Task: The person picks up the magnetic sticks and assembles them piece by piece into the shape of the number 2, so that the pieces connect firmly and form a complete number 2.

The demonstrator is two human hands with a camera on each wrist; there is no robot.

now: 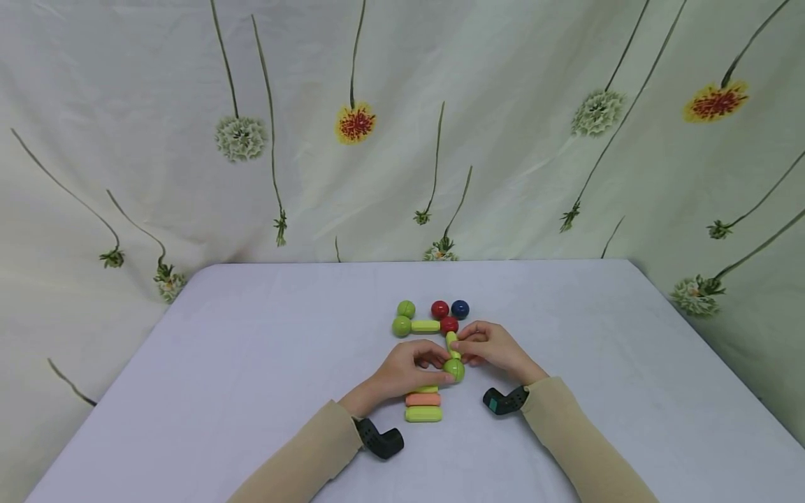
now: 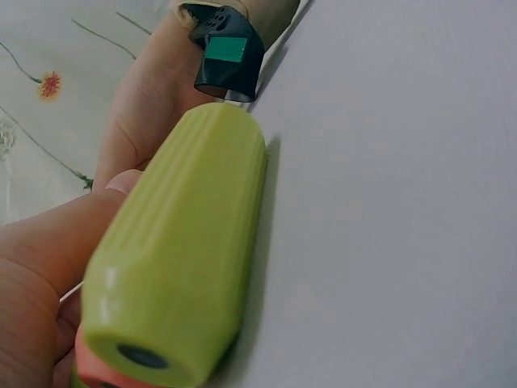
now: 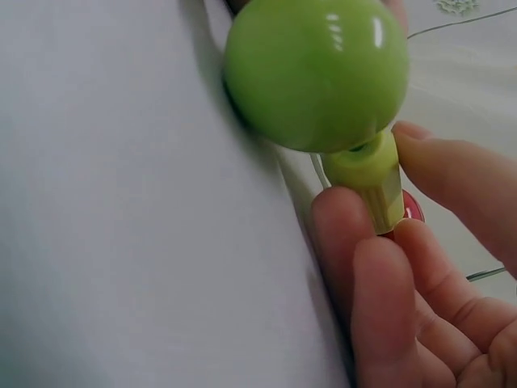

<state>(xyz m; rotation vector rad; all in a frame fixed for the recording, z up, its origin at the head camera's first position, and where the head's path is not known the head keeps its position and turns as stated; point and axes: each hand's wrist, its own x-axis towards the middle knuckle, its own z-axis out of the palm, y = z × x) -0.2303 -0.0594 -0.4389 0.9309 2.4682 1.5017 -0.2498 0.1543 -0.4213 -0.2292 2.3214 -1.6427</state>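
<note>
In the head view my left hand [image 1: 409,370] pinches a glossy green ball [image 1: 454,370] between thumb and fingers. My right hand [image 1: 493,347] grips a short yellow-green rod [image 1: 451,342] that runs from this ball up to a red ball [image 1: 449,325]. Seen from the right wrist, the green ball [image 3: 315,73] sits against the end of the rod [image 3: 376,182], with right-hand fingers [image 3: 384,299] on both sides of it. Another yellow-green rod [image 1: 425,326] lies between the red ball and a second green ball [image 1: 402,325].
Behind these lie a green ball [image 1: 406,309], a red ball [image 1: 440,309] and a dark blue ball [image 1: 460,309]. Below my left hand are a coral rod [image 1: 423,399], a yellow-green rod [image 1: 424,414] and a partly covered one [image 1: 429,389]. A flowered curtain [image 1: 503,140] hangs behind the white table [image 1: 251,335].
</note>
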